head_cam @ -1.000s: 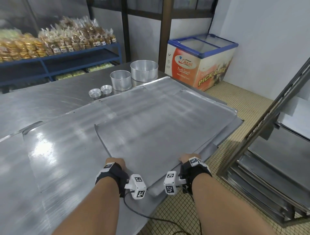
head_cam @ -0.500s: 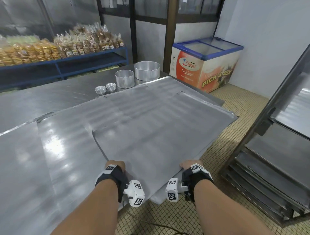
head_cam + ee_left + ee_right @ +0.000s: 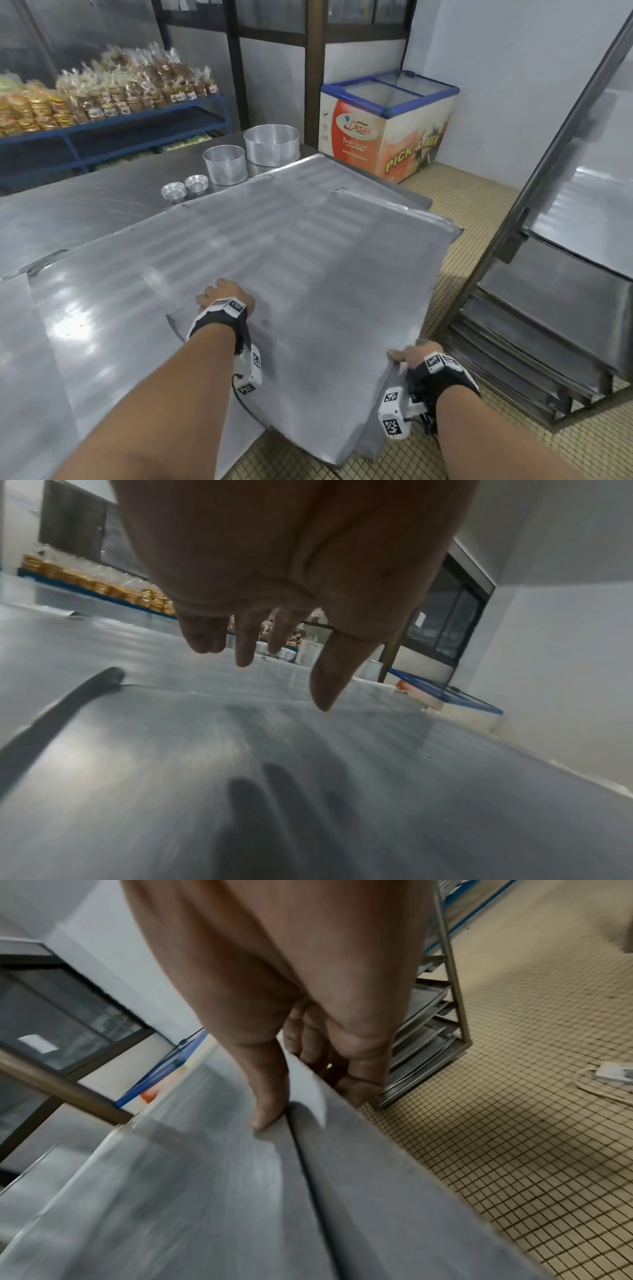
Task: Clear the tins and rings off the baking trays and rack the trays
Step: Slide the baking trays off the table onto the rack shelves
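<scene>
A large flat baking tray (image 3: 308,274) lies skewed on the steel table (image 3: 85,212), its near right part hanging over the floor. A second tray's edge (image 3: 371,442) shows beneath it. My right hand (image 3: 409,354) grips the top tray's right corner, thumb (image 3: 267,1112) on top and fingers (image 3: 359,1085) curled under. My left hand (image 3: 221,293) is over the tray's near left corner; in the left wrist view its fingers (image 3: 245,653) hang straight just above the metal, holding nothing. Two rings (image 3: 271,145) (image 3: 225,163) and two small tins (image 3: 185,186) stand at the table's far side, off the trays.
The tray rack (image 3: 548,308) stands at the right with several trays in its lower slots. A chest freezer (image 3: 387,126) is behind the table's far corner. Blue shelves (image 3: 113,120) with bagged biscuits line the back left. A power strip (image 3: 613,1072) lies on the tiled floor.
The top tray has swung toward the rack and further off the table. My left hand let go of the near edge and moved forward; my right hand shifted right along the edge.
</scene>
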